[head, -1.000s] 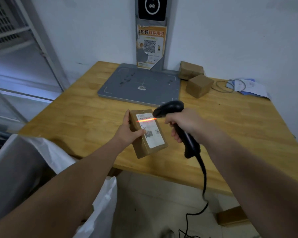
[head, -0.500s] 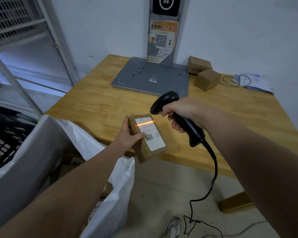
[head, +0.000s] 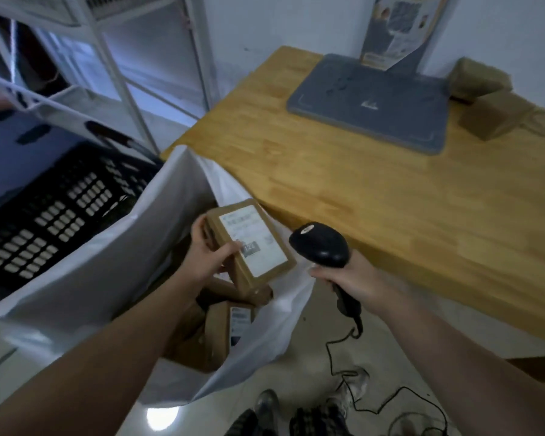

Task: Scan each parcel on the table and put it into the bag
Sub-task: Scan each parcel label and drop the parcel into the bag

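My left hand [head: 209, 257] grips a brown cardboard parcel [head: 252, 243] with a white label, held over the open mouth of the white bag [head: 114, 265] beside the table's left end. Several brown parcels [head: 221, 325] lie inside the bag below it. My right hand [head: 350, 283] holds the black handheld scanner [head: 321, 248] just right of the parcel, off the table's front edge, with no red line on the label. Two more brown parcels [head: 494, 118] sit at the far right of the wooden table [head: 375, 199].
A grey scanning pad [head: 372, 105] with an upright post stands at the back of the table. A black plastic crate [head: 54, 209] sits left of the bag, with a white metal rack [head: 123, 77] behind. The scanner cable [head: 359, 391] trails on the floor by my feet.
My left hand has carried the parcel left and down, off the table and over the bag. The scanner's red line is gone from the label, and my right hand has dropped lower.
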The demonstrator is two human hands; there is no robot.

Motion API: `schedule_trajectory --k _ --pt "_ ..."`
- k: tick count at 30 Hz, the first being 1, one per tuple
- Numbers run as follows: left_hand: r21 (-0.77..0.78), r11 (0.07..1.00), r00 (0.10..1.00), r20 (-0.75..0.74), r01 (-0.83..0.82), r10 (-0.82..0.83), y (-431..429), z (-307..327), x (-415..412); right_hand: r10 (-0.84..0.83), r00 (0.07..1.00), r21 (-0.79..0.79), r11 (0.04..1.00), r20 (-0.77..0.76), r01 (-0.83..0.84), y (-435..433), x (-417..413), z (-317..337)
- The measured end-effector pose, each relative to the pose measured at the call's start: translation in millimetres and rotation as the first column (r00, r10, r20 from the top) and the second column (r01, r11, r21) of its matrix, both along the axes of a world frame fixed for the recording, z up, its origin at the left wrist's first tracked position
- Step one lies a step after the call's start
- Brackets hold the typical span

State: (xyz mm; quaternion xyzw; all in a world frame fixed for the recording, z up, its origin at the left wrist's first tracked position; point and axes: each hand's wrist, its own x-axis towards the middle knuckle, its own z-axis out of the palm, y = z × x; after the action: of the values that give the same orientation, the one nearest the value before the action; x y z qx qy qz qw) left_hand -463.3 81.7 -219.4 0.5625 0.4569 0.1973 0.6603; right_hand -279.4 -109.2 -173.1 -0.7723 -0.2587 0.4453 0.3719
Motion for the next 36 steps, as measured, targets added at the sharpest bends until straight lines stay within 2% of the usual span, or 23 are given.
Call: schedule_trajectory --k 3,5,6,7,9,11,13,16,18,22,25,28,30,32,36 --pt "0.120 0.991 0.995 -0.068 -0.066 0.075 12.6 -15.5 -42.8 0.018 1.000 0.008 1.000 0.003 -0.018 15.7 -26.0 -29.5" --pt "0.200 0.979 0.963 -0.268 0.040 0.015 13.9 -25.6 -62.2 0.058 0.998 0.013 0.998 0.012 -0.058 28.7 -44.3 -43.1" --pt "0.209 0.966 0.915 -0.400 0.153 -0.058 13.3 -29.2 -69.4 0.079 0.997 0.013 0.997 0.015 -0.079 34.7 -52.3 -48.3" --pt "0.185 0.938 0.833 -0.530 0.293 -0.155 12.6 -34.2 -74.7 0.092 0.996 0.012 0.996 0.017 -0.092 40.7 -59.1 -52.3" --pt "0.073 0.828 0.596 -0.728 0.557 -0.337 11.8 -45.8 -82.2 0.107 0.994 0.002 0.994 0.023 -0.108 50.9 -69.2 -60.1" --pt "-0.036 0.714 0.388 -0.820 0.700 -0.422 12.2 -57.2 -88.1 0.122 0.991 -0.020 0.992 0.062 -0.121 58.8 -76.1 -67.6" --pt "-0.113 0.655 0.263 -0.855 0.747 -0.447 13.9 -69.0 -94.6 0.145 0.985 -0.052 0.989 0.099 -0.140 64.1 -81.5 -75.5" --pt "-0.149 0.506 0.109 -0.889 0.849 -0.445 9.9 -86.6 -99.0 0.183 0.973 -0.111 0.980 0.143 -0.168 69.2 -87.6 -88.5" --pt "-0.135 0.456 0.086 -0.897 0.880 -0.433 8.8 -95.9 -94.1 0.177 0.970 -0.131 0.979 0.166 -0.156 71.9 -89.3 -97.1" --pt "-0.136 0.449 0.078 -0.901 0.883 -0.427 14.5 -102.7 -84.3 0.163 0.963 -0.169 0.977 0.212 -0.128 72.2 -91.5 -109.9" --pt "-0.189 0.420 -0.010 -0.919 0.888 -0.393 14.5 -105.4 -83.0 0.181 0.955 -0.196 0.971 0.235 -0.136 68.7 -91.8 -113.8" --pt "-0.195 0.346 -0.119 -0.966 0.918 -0.227 10.0 -103.7 -75.6 0.209 0.943 -0.222 0.963 0.259 -0.152 65.5 -89.9 -116.8" --pt "-0.175 0.278 -0.148 -0.982 0.945 -0.114 6.9 -98.6 -69.5 0.214 0.939 -0.231 0.961 0.268 -0.153 62.5 -87.2 -115.6" --pt "-0.120 0.250 -0.106 -0.992 0.961 -0.068 5.4 -92.8 -63.9 0.209 0.943 -0.227 0.962 0.260 -0.150 58.6 -84.1 -110.4" --pt "0.090 0.284 0.126 -0.986 0.955 -0.110 1.8 -73.7 -44.6 0.165 0.951 -0.197 0.974 0.262 -0.115 50.5 -73.8 -97.9"
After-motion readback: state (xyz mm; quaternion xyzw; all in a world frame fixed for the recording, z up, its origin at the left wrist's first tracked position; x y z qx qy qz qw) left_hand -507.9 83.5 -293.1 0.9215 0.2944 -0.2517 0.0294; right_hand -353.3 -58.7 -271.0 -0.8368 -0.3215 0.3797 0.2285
